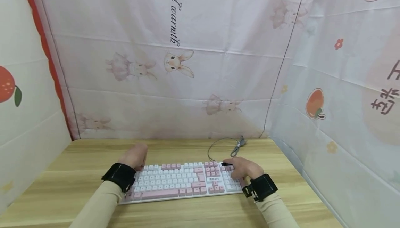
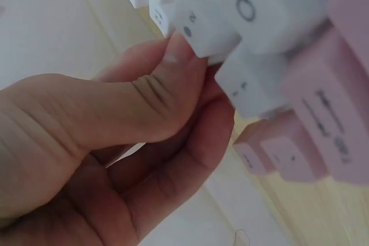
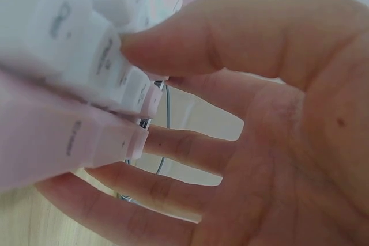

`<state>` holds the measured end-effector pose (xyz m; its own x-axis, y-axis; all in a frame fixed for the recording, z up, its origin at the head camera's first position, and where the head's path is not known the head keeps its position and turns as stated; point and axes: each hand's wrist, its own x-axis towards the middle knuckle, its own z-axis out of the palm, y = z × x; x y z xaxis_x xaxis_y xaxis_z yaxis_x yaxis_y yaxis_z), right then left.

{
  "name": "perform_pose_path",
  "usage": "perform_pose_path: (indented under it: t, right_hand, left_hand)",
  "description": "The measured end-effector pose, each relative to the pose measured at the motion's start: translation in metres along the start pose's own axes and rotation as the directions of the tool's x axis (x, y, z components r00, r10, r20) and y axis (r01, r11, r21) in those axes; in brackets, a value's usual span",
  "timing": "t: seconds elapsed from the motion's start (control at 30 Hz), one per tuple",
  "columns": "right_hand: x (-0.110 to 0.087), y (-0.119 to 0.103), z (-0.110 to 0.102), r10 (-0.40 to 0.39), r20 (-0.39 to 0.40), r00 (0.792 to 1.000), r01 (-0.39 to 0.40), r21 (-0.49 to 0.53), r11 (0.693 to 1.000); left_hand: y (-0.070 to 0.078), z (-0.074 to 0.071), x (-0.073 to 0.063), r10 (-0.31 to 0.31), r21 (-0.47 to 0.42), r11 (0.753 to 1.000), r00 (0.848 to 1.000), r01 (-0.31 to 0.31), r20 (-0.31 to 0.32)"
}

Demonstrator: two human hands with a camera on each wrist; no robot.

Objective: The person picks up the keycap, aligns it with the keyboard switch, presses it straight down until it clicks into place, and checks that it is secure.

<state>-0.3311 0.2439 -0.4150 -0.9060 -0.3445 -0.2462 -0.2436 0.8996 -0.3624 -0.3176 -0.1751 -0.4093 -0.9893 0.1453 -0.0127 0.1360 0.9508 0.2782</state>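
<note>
A white and pink keyboard (image 1: 170,182) lies lengthwise between both hands, its front side toward me. My left hand (image 1: 135,156) holds its back left corner. In the left wrist view the thumb (image 2: 184,73) presses by the white keys while the other fingers curl in beneath the edge. At the opposite end, my right hand (image 1: 247,169) grips the back right part. The right wrist view shows its thumb (image 3: 167,44) over the white number-pad keys, with the fingers spread around the far side and under it. The fingertips there are partly hidden by the keyboard.
A grey cable (image 1: 239,146), tied in a bundle, runs from the keyboard's back edge onto the wooden table (image 1: 175,148). Printed cloth walls (image 1: 200,82) close off the back and both sides. Black straps (image 1: 120,176) wrap both wrists.
</note>
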Motion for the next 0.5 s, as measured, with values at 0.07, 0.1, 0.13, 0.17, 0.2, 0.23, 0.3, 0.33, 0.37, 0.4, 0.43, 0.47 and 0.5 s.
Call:
perform_pose_path:
  t: [0.07,0.1,0.13,0.17,0.2,0.23,0.3,0.33,0.37,0.4,0.43,0.47,0.5]
  right_hand:
    - [-0.0001,0.0006,0.0006,-0.009,-0.002,1.0,0.009,-0.001,1.0]
    - [0.0,0.0007,0.0009,-0.009,-0.003,1.0,0.009,0.0,1.0]
    - [0.0001,0.0007,0.0011,-0.009,-0.003,1.0,0.009,0.001,1.0]
    - [0.0002,0.0007,0.0014,-0.009,-0.003,1.0,0.009,0.001,1.0]
    - [0.0005,0.0008,0.0015,-0.008,-0.004,1.0,0.008,0.003,1.0]
    - [0.0008,0.0007,0.0017,-0.008,-0.004,1.0,0.008,0.004,1.0]
    - [0.0013,0.0006,0.002,-0.004,-0.003,1.0,0.004,0.006,1.0]
    - [0.0013,0.0005,0.002,-0.004,-0.003,1.0,0.004,0.01,1.0]
    - [0.0013,0.0004,0.0021,-0.003,-0.004,1.0,0.003,0.012,1.0]
    - [0.0014,0.0005,0.0023,-0.004,-0.005,1.0,0.004,0.012,1.0]
    - [0.0013,0.0007,0.0025,-0.004,-0.005,1.0,0.004,0.014,1.0]
    - [0.0011,0.0008,0.0027,-0.003,-0.006,1.0,0.003,0.016,1.0]
    - [0.0008,0.0008,0.0028,-0.003,-0.007,1.0,0.003,0.018,1.0]
  left_hand:
    - [0.0003,-0.0002,-0.0006,-0.004,0.003,1.0,1.0,0.004,0.004]
    - [0.0004,-0.0003,-0.0005,-0.006,0.003,1.0,1.0,0.006,0.0]
    - [0.0007,-0.0008,-0.0007,-0.009,0.002,1.0,1.0,0.009,0.004]
    - [0.0011,-0.0013,-0.001,-0.012,0.002,1.0,1.0,0.012,0.007]
    - [0.0013,-0.0018,-0.0011,-0.014,-0.002,1.0,1.0,0.014,0.009]
    - [0.0015,-0.002,-0.0013,-0.019,-0.008,1.0,1.0,0.019,0.013]
    - [0.0017,-0.0028,-0.0024,-0.02,-0.015,1.0,1.0,0.02,0.013]
    - [0.0017,-0.003,-0.0029,-0.018,-0.018,1.0,1.0,0.018,0.012]
    - [0.0014,-0.0028,-0.0033,-0.02,-0.025,0.999,1.0,0.02,0.011]
    - [0.0011,-0.0028,-0.0037,-0.018,-0.029,0.999,1.0,0.019,0.008]
    - [0.0009,-0.0029,-0.0041,-0.014,-0.032,0.999,1.0,0.014,0.006]
    - [0.0005,-0.003,-0.0046,-0.005,-0.03,1.0,1.0,0.005,-0.002]
    - [0.0004,-0.0028,-0.0051,-0.001,-0.034,0.999,1.0,0.001,-0.006]
